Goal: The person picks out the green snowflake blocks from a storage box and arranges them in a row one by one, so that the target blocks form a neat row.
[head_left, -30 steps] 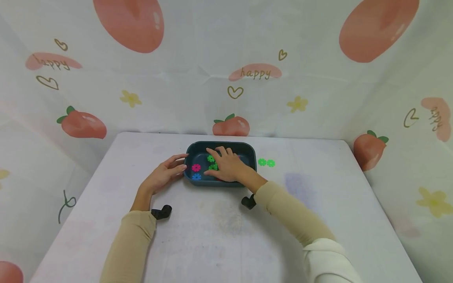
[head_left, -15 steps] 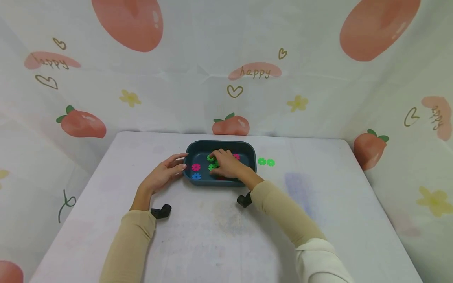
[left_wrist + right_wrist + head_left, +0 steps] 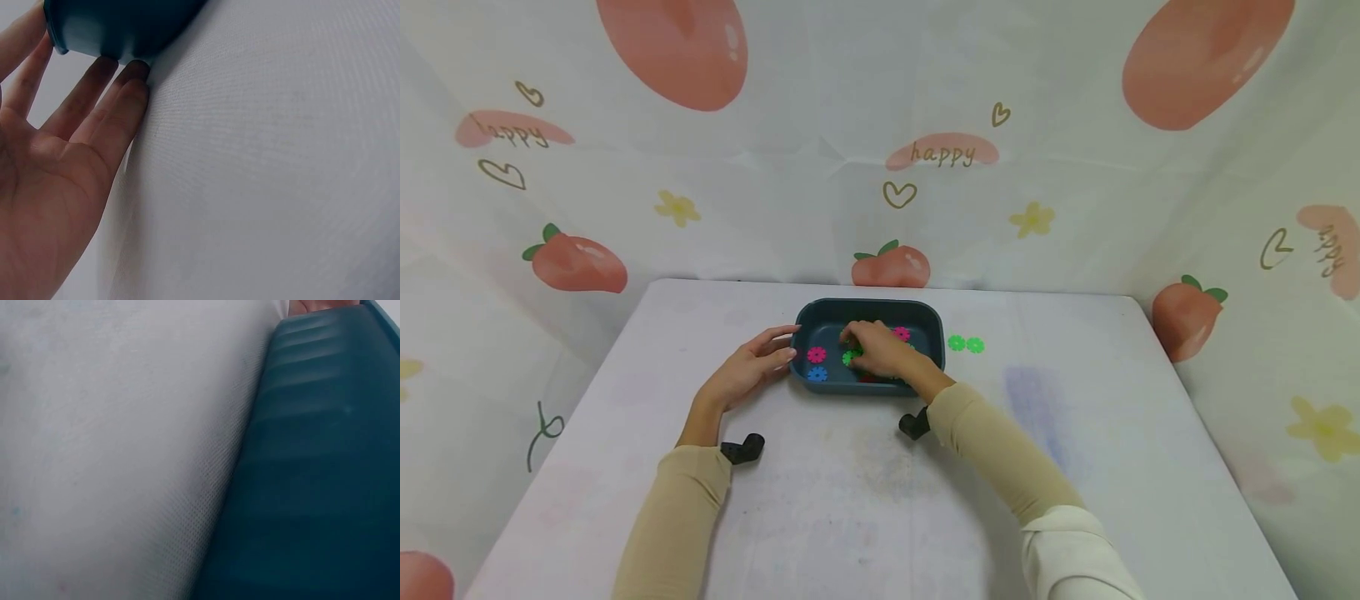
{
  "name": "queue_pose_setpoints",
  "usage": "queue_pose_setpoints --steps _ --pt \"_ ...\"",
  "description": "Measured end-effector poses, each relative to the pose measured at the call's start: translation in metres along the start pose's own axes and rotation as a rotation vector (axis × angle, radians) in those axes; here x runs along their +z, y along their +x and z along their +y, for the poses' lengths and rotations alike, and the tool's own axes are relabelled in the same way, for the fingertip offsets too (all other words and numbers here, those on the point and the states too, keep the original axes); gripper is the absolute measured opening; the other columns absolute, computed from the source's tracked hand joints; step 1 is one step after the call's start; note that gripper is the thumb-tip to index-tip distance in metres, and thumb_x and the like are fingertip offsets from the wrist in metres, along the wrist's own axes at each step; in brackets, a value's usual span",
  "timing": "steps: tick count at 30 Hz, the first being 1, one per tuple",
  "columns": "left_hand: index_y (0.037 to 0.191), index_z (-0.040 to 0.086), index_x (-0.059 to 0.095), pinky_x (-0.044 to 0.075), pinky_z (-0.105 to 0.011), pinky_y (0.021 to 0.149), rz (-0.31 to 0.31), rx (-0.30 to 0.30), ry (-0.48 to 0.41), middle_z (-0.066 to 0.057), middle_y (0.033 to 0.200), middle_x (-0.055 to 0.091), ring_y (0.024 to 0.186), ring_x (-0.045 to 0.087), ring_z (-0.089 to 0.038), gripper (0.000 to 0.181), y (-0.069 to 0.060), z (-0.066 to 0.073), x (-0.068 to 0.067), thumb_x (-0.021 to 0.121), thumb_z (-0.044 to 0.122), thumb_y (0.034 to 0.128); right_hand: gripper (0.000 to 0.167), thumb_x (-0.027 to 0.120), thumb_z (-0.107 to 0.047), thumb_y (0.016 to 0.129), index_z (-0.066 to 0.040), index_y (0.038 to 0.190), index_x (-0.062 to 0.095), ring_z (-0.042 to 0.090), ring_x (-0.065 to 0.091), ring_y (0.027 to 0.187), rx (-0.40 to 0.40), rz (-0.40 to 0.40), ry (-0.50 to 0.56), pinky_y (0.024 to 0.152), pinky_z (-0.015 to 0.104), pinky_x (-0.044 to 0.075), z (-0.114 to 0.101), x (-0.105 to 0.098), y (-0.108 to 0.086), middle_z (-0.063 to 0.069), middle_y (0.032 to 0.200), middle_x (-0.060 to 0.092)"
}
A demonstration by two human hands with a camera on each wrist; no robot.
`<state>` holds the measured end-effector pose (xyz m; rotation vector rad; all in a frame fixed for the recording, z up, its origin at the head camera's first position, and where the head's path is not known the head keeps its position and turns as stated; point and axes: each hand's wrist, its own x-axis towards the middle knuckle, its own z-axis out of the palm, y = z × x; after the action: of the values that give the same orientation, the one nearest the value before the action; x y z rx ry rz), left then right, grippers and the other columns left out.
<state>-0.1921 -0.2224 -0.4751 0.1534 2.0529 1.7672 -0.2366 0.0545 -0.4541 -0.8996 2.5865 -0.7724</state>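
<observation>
A dark teal tray (image 3: 868, 389) holds several small notched plastic discs. Among them I see a pink disc (image 3: 816, 355), a blue disc (image 3: 817, 375), a green disc (image 3: 848, 357) and another pink disc (image 3: 901, 333). My right hand (image 3: 883, 350) reaches into the tray from the right, its fingers bent down over the green discs. Whether it grips any of them is hidden. At the tray's left end, my left hand (image 3: 747, 372) has its fingers extended. In the left wrist view, fingertips of the left hand (image 3: 69, 162) touch the tray's wall (image 3: 119, 28).
Two bright green discs (image 3: 966, 344) lie side by side on the white tabletop (image 3: 850, 500), just right of the tray. A printed cloth backdrop (image 3: 820, 167) rises behind the table. Black camera mounts (image 3: 742, 449) sit at both wrists.
My right hand's spread fingers have bent inward and lowered over the green discs, uncovering the pink disc at the right. The left hand and the tray stay in place.
</observation>
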Motion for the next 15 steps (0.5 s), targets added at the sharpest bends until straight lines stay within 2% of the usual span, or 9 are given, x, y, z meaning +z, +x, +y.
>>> queue_pose_setpoints --steps 8,15 --pt "0.157 0.019 0.037 0.033 -0.052 0.123 -0.001 0.000 -0.006 -0.014 0.167 0.031 0.152 0.036 -0.036 0.062 -0.0012 0.0020 0.0004 0.063 0.032 0.1021 0.037 0.074 -0.012 0.094 -0.008 0.129 0.061 0.025 0.055 0.117 0.011 -0.024 0.004 0.108 0.041 0.046 0.0010 0.0026 0.0022 0.011 0.121 0.066" --pt "0.157 0.017 0.036 0.032 -0.054 0.124 -0.002 0.000 -0.019 -0.016 0.167 0.030 0.152 0.035 -0.037 0.064 -0.0008 0.0023 0.0004 0.064 0.031 0.1018 0.015 0.071 -0.012 0.096 -0.006 0.111 0.071 0.020 0.061 0.106 -0.026 -0.008 0.045 0.096 0.035 0.056 -0.0017 0.0004 -0.0015 0.008 0.110 0.070"
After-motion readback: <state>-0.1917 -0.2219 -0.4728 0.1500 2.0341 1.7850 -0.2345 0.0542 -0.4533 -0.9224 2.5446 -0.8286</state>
